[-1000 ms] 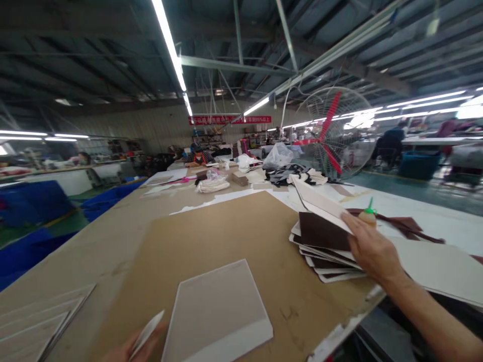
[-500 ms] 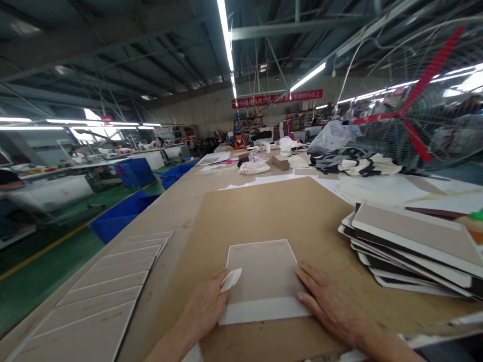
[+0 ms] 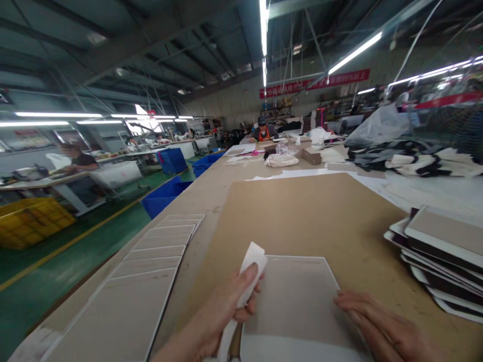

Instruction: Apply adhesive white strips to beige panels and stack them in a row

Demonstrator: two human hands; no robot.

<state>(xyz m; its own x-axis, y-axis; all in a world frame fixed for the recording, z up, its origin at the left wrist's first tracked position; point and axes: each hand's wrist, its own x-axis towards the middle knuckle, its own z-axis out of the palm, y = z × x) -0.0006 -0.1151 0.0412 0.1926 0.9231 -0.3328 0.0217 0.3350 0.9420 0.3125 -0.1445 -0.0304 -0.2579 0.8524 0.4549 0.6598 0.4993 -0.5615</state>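
A small white scraper (image 3: pixel 249 271) is gripped in the left hand (image 3: pixel 222 314) at the grey board's (image 3: pixel 298 296) left edge; the right hand (image 3: pixel 377 327) is laid flat, released, on the board's right edge at 5 o'clock; overlapped boards (image 3: pixel 151 266) are spread at 9 o'clock; a stack (image 3: pixel 437 256) is seen at 3 o'clock; a seated person (image 3: pixel 263 131) is visible at 12 o'clock.

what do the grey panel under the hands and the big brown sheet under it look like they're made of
The grey panel looks like stiff board faced with matte grey paper or cloth: flat, with white edges and no shine. The brown sheet looks like plain kraft cardboard: dull, uniformly tan, lightly scuffed. The white strip in the left hand seems thin, stiff card or plastic; the picture leaves that open.
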